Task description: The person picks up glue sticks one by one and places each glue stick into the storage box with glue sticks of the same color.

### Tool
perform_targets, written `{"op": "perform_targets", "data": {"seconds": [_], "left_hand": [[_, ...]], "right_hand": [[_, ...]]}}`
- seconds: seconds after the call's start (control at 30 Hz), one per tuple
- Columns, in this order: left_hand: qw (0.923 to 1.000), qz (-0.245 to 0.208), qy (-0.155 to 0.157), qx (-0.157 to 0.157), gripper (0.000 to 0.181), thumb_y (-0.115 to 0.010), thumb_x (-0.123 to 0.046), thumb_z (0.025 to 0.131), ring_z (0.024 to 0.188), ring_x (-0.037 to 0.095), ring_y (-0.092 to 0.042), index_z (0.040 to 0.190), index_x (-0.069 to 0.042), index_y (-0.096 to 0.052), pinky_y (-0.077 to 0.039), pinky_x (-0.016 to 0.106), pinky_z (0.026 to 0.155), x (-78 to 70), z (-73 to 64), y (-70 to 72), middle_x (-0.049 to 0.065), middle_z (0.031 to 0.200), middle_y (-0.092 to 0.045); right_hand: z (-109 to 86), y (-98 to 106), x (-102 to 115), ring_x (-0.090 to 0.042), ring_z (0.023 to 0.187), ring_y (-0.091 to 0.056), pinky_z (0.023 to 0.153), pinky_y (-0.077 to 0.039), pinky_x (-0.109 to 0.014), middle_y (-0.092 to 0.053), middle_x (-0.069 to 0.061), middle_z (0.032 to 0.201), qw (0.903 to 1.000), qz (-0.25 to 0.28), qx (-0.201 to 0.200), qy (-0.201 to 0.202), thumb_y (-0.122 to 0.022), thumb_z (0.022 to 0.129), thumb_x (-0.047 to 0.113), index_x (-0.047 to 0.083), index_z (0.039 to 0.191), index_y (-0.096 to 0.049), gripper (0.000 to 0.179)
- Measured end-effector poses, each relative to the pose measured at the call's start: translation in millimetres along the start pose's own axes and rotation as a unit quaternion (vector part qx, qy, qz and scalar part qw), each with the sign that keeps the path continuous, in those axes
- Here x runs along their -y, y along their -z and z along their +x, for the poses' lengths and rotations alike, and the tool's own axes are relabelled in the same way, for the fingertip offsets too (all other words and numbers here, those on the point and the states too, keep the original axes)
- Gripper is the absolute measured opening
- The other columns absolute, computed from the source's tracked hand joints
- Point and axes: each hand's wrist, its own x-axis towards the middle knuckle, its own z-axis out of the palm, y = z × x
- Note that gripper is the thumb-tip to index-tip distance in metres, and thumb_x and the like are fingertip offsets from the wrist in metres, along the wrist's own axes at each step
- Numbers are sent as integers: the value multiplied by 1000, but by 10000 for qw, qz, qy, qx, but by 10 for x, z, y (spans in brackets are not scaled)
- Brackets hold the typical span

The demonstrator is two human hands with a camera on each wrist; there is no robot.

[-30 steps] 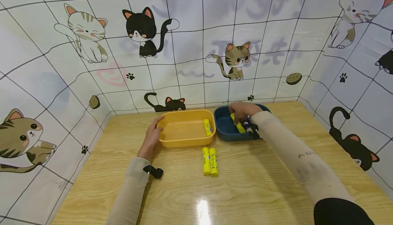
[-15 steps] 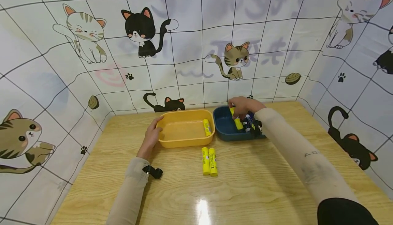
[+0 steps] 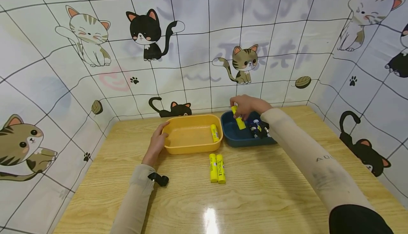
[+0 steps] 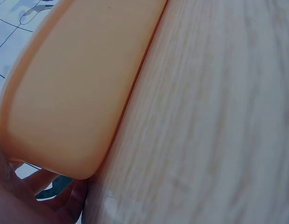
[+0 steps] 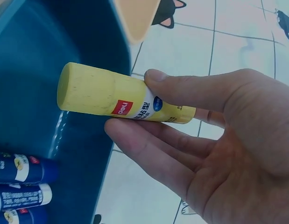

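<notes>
My right hand (image 3: 247, 105) pinches a yellow glue stick (image 5: 102, 91) between thumb and fingers, tilted above the dark blue plastic bin (image 3: 234, 141). Several dark blue glue sticks (image 5: 18, 168) lie in that bin. At the left end of the yellow plastic bin (image 3: 188, 149), my left hand (image 3: 156, 143) grips the rim, its fingers around the outer corner in the left wrist view. Inside the yellow bin, one yellow glue stick (image 3: 215, 133) lies against the right wall. On the table, a yellow glue stick (image 3: 213, 168) lies beside another yellow glue stick (image 3: 221, 169), both pointing away from me.
The two bins stand side by side at the back of the wooden table (image 3: 255, 191). Behind them rises a wall covering (image 3: 197, 56) with cat pictures and grid lines, which also runs along both sides. A black wrist strap (image 3: 158, 179) sits on my left sleeve.
My right hand has lifted the yellow glue stick off the blue bin's floor and moved it up and left. My left hand stays at the yellow bin.
</notes>
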Motion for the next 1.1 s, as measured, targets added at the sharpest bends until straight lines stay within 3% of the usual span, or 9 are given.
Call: {"op": "perform_targets", "data": {"seconds": [0.3, 0.53, 0.77, 1.1], "left_hand": [[9999, -85, 36, 40, 60, -41, -6, 100, 158, 30, -26, 158, -20, -44, -27, 51, 126, -1, -19, 0, 9, 170, -30], [9999, -146, -9, 48, 59, -41, -6, 100, 158, 29, -26, 158, -19, -44, -26, 50, 127, -1, -26, 4, 9, 170, -30], [9999, -141, -36, 72, 59, -41, -6, 101, 159, 29, -23, 158, -19, -44, -24, 50, 128, -20, -33, 5, 9, 171, -29], [9999, -139, -74, 45, 59, -42, -5, 100, 159, 29, -24, 157, -18, -45, -24, 50, 128, -14, -19, 7, 9, 170, -30]], "right_hand": [[34, 12, 162, -27, 79, -76, 68, -63, -32, -65, -21, 109, 9999, -80, -101, 65, -73, 95, 13, 4, 130, -52, 42], [71, 6, 267, -26, 86, -75, 80, -64, -39, -64, -18, 113, 9999, 62, -40, 98, -71, 96, 14, 5, 133, -50, 43], [140, -15, 374, -25, 83, -76, 72, -63, -31, -66, -18, 110, 9997, 144, -18, 186, -71, 96, 16, 7, 133, -49, 44], [239, -120, 538, -26, 81, -77, 72, -64, -33, -69, -17, 108, 9986, 285, 131, 432, -72, 96, 17, 4, 134, -49, 47]]}}
